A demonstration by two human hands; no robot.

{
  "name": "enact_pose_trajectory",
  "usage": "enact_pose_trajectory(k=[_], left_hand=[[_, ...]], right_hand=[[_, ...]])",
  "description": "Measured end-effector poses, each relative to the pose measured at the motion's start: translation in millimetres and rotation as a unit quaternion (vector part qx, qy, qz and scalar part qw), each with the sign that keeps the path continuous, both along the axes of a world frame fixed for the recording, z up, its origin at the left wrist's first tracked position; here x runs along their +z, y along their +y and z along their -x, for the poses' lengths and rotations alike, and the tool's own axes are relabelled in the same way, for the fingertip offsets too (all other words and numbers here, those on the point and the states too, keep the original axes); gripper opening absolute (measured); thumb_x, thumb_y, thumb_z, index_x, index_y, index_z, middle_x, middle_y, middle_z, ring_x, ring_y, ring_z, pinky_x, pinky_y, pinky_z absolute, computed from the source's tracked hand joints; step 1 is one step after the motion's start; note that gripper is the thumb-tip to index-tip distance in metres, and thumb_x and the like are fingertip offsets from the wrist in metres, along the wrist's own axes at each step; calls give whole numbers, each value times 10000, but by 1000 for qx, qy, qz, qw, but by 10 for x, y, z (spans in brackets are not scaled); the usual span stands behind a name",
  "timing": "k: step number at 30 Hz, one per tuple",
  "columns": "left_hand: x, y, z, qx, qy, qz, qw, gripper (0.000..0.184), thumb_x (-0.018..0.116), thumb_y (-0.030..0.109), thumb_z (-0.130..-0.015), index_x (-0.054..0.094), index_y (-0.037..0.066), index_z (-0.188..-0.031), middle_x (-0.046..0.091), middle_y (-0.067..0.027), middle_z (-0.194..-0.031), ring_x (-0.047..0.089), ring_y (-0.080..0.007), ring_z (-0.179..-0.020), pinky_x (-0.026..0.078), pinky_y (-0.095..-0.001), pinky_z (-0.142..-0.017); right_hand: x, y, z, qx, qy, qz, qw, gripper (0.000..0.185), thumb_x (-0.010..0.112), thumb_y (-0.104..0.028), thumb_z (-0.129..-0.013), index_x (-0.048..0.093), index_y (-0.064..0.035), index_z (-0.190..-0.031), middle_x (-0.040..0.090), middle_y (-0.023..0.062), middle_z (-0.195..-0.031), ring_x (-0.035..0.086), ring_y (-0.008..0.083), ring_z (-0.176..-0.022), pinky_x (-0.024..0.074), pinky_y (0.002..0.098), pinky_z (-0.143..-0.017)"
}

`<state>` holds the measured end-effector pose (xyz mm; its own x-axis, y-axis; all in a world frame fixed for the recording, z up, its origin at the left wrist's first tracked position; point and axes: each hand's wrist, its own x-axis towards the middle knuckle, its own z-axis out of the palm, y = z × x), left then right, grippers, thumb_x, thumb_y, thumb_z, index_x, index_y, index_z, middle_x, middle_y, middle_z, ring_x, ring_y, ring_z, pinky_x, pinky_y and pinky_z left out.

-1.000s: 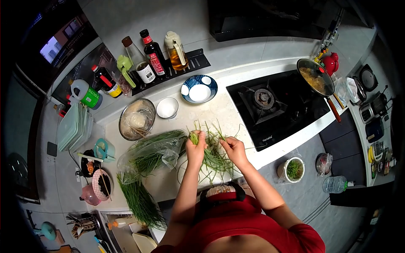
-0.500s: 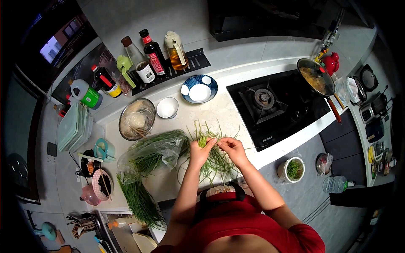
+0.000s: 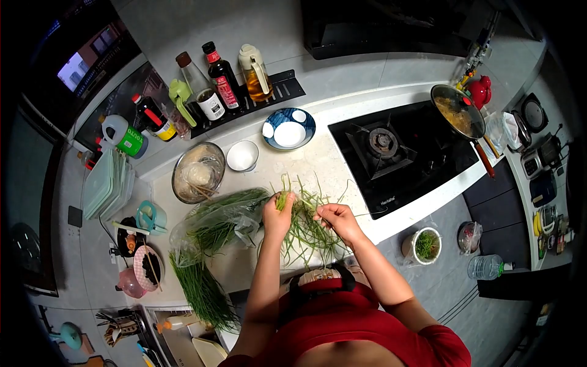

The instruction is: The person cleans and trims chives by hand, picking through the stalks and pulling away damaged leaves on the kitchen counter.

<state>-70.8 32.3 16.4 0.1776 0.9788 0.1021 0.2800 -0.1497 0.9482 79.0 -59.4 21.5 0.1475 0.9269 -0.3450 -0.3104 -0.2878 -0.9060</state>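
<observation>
My left hand (image 3: 277,215) is closed around a small bunch of chives (image 3: 284,197) above the counter. To its right, my right hand (image 3: 338,220) is pinched, thumb against fingers; whatever it grips is too small to make out. Between and below both hands, loose chives (image 3: 304,231) lie spread on the worktop, some stalks pointing toward the wall. Left of my left hand rests a clear plastic bag (image 3: 241,227) with more chives inside. A thick bundle of long chives (image 3: 203,292) sticks out of the bag and hangs over the counter's front edge.
Behind stand a metal bowl (image 3: 181,177), a white bowl (image 3: 243,156) and a blue-rimmed dish (image 3: 309,131). A gas stove (image 3: 400,183) carries a lidded pan (image 3: 451,113) at right. A lined bin (image 3: 411,249) with green scraps sits on the floor. Bottles (image 3: 223,76) line a black rack.
My hands have moved apart. The left has shifted left with its bunch of chives, while the right has moved slightly right and down, still pinched.
</observation>
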Motion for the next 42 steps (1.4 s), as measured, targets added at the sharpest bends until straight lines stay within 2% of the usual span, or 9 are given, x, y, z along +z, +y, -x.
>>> enact_pose_trajectory(k=[3,7,13,19,22,25,31,34,42], left_hand=[[-15,41,43,50,-35,-16,998,174,602,169,-809,620,1,-849,594,-15,-688,499,-72,-620,410,-234,-578],[-55,49,105,-7,2,50,999,200,638,132,-774,626,-3,-922,615,-15,-748,516,-71,-664,414,-220,-604],[75,-127,-76,-81,-122,121,982,200,674,144,-752,633,-29,-842,618,-29,-732,537,-75,-657,430,-226,-597],[29,-149,-108,-37,-94,85,991,158,658,138,-771,620,-15,-757,596,-2,-690,509,-76,-617,414,-234,-565],[37,-133,-104,-23,-104,35,994,239,677,203,-753,616,-28,-746,615,-68,-646,531,-122,-555,413,-278,-525],[63,-108,-33,-26,60,24,998,257,661,246,-752,617,-6,-755,602,-127,-666,561,-227,-565,431,-311,-547],[20,-199,-96,55,124,-143,980,208,624,222,-757,616,14,-767,581,-135,-735,562,-329,-645,430,-369,-560],[-79,-159,-62,118,101,-127,980,201,615,213,-765,615,12,-771,581,-139,-743,564,-326,-659,428,-370,-564],[-154,-63,-10,21,38,-44,998,210,626,186,-761,633,-1,-856,629,-137,-783,603,-232,-686,454,-304,-611]], right_hand=[[32,-19,-9,5,34,10,999,177,525,-196,-863,608,-40,-872,623,10,-759,477,47,-575,365,173,-506],[11,-31,-43,30,107,7,994,201,479,-197,-885,590,-30,-871,589,13,-709,444,59,-530,346,182,-476],[1,6,38,58,175,28,983,221,449,-196,-898,574,-14,-875,560,12,-692,435,69,-508,339,198,-447],[46,-6,90,4,53,-3,999,146,525,-165,-865,575,-36,-914,591,14,-722,458,45,-491,352,169,-439],[47,-25,52,14,44,2,999,162,515,-170,-870,578,-26,-912,589,7,-702,454,43,-488,351,169,-441],[21,-28,42,22,38,3,999,177,500,-169,-878,582,-14,-905,589,6,-689,451,42,-486,349,170,-443],[30,-34,53,43,42,6,998,192,465,-157,-891,579,-3,-896,593,22,-668,449,45,-480,348,171,-449],[25,-56,27,55,64,9,996,195,454,-156,-895,571,1,-897,600,42,-677,459,59,-488,359,181,-460],[39,-64,-21,54,142,18,988,200,417,-148,-905,528,10,-954,629,117,-846,562,111,-643,458,215,-578]])
